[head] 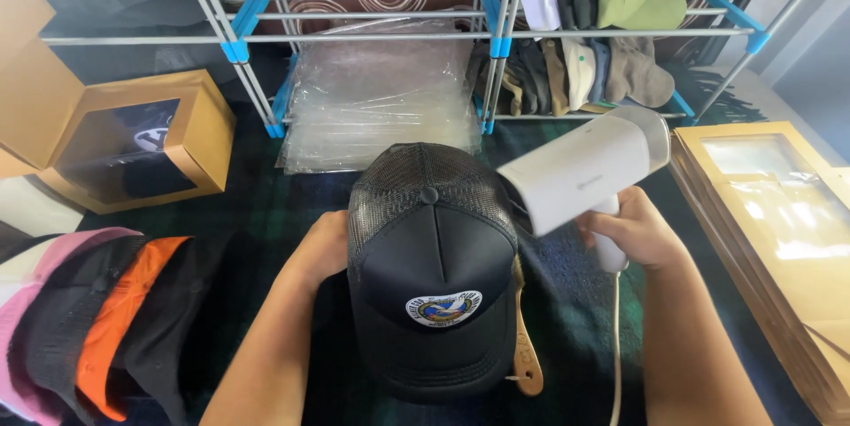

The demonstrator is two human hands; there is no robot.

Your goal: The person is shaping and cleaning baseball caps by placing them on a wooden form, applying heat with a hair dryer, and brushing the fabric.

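Your left hand (320, 249) grips the black cap (431, 275) by its side; your right hand (633, 231), fingers wrapped around the handle, aims a white steamer (580, 169) at its crown, mid-steaming.

Black cap (431, 253), white steamer (580, 169), green plaid cloth (567, 302).

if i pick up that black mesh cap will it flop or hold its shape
The black cap probably holds up in front: its panel stands domed and smooth. The mesh back looks softer and may sag. It is likely light, since the left hand steadies it alone.
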